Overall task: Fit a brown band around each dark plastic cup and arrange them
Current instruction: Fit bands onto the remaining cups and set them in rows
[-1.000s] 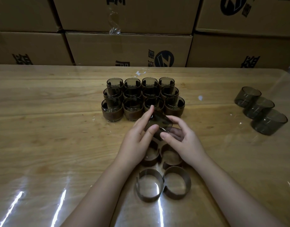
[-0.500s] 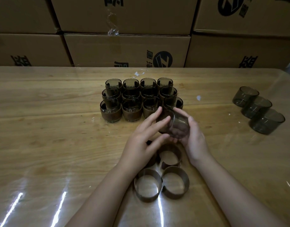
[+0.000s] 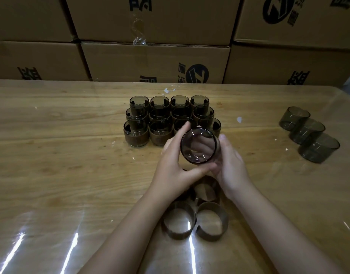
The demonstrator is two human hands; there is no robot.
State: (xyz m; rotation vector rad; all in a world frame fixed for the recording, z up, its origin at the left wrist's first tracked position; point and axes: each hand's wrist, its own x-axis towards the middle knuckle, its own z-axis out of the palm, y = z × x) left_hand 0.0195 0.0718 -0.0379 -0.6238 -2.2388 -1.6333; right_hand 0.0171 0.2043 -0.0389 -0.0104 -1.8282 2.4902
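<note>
A dark see-through plastic cup [image 3: 198, 146] is held up above the table with its round end turned toward me. My left hand [image 3: 175, 169] grips it from the left, thumb under it and fingers over the top. My right hand [image 3: 230, 165] cups it from the right. No brown band shows on this cup. Behind it stands a block of several banded cups [image 3: 137, 133] in rows. Below my hands lie loose brown bands [image 3: 179, 222], partly hidden by my wrists. Three bare dark cups [image 3: 319, 148] lie in a line at the right.
The wooden table [image 3: 51, 165] carries a glossy clear cover with bright glare streaks near its front edge. Stacked cardboard boxes [image 3: 154, 60] form a wall along the far edge. Small scraps of clear film [image 3: 239, 119] lie near the cup block.
The cup in my hands has been lifted and turned, its round end now facing me. Both hands moved slightly away from me and closed round it.
</note>
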